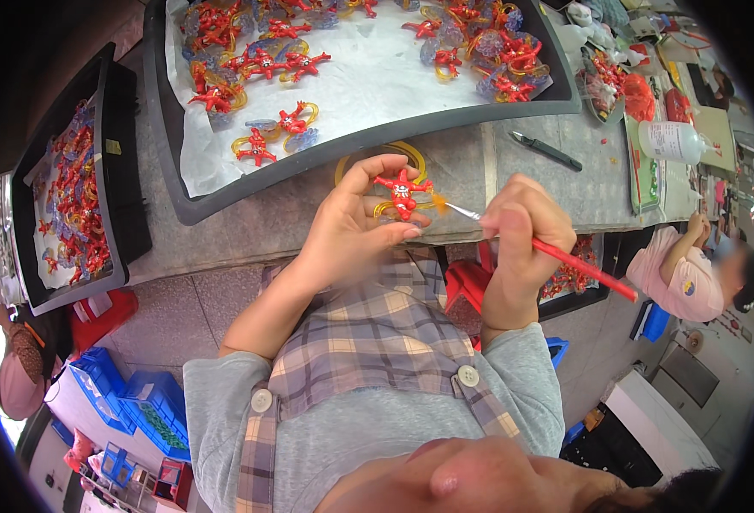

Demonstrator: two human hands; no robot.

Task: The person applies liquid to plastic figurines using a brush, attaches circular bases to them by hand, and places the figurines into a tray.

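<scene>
Between the fingertips and thumb of my left hand (351,214) is a small red plastic figure (403,195) with white and dark markings on its front. A thin yellow loop curves out behind it. My right hand (527,239) grips a red-handled paintbrush (582,269) like a pen. The brush's orange-tan bristles (439,203) point at the figure's side, close to it; I cannot tell whether they touch. Beyond my left hand, larger yellow rings (415,158) lie on the table, partly hidden by the fingers.
A black tray (368,130) lined with white sheet holds several red figures with yellow and blue-violet parts. Another full tray (114,197) stands at left. A dark craft knife (546,150) and a white bottle (672,142) are at right. Another person (680,265) sits farther right.
</scene>
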